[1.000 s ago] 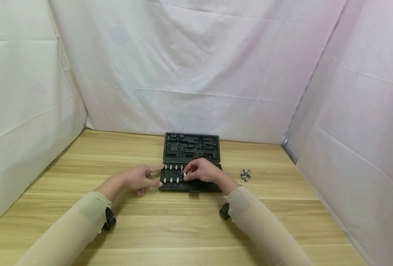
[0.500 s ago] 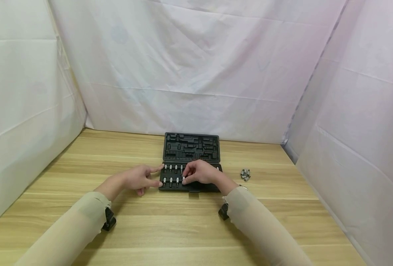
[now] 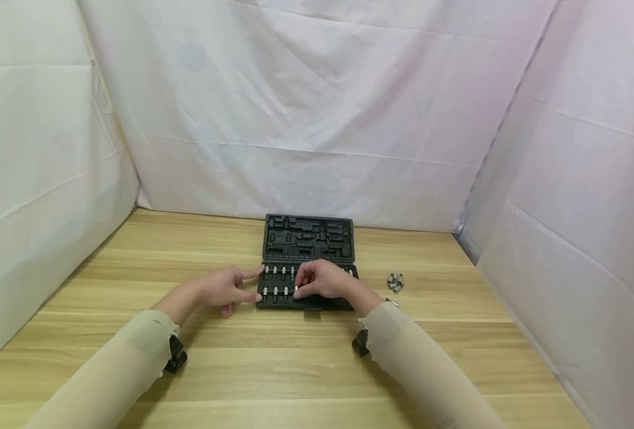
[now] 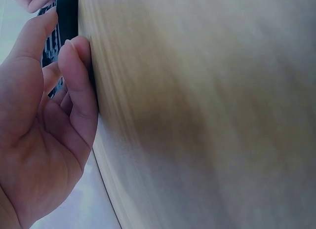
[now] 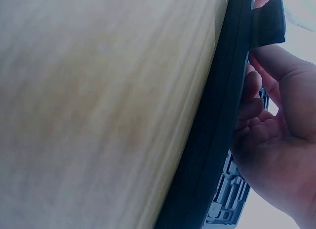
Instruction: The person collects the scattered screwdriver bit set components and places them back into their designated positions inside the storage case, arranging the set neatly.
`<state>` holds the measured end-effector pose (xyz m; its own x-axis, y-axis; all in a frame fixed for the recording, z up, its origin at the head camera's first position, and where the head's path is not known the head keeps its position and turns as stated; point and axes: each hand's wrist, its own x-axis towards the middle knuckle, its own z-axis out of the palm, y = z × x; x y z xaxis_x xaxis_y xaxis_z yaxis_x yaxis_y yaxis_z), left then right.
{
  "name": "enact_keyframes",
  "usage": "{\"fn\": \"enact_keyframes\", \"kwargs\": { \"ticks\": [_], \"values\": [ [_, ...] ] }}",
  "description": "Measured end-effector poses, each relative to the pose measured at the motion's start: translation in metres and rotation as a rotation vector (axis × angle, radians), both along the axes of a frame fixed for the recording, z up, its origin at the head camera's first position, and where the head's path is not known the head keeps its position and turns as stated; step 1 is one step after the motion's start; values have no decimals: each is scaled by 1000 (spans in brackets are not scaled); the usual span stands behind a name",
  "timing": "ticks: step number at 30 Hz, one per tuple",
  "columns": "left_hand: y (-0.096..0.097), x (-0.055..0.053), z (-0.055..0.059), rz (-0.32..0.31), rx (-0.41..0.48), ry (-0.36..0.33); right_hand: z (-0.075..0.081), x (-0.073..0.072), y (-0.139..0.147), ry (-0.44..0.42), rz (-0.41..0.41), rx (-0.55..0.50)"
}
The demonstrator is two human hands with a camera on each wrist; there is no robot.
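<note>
Closest to me on the wood table (image 3: 263, 375) are my cuffs, with a black wrist camera (image 3: 361, 342) under the right one – low enough, I'd guess, to bump something if that arm dips. My left hand (image 3: 217, 289) has thumb and forefinger stretched apart against the left end of the black case (image 3: 328, 304); if that brace slips, the case could skid under pressure. My right hand (image 3: 328, 279) pinches a small metal bit (image 3: 296, 290) at the case's front row, just beside three other bits (image 3: 276, 293). I can't see its lower end, so it might sit crooked if the tip misses its slot, and my knuckles could catch the back row (image 3: 275, 272). That hand also hides much of the middle – the main thing in my way. A loose heap (image 3: 396, 281) of bits lies just past my right cuff, well apart from the case. Farther off are the open lid (image 3: 308, 238), then white cloth (image 3: 317, 107)
</note>
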<state>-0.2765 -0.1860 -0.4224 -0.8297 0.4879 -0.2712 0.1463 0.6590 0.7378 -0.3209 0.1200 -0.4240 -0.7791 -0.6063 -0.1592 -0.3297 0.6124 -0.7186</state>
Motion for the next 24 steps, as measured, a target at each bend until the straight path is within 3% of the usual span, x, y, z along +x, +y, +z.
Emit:
{"fn": "enact_keyframes", "kwargs": {
  "ticks": [15,24],
  "values": [
    [1,1,-1,1,0,-13,-6,-8,6,39,23,20],
    [1,1,0,6,14,-31,3,-5,1,-18,-1,33]
  ]
}}
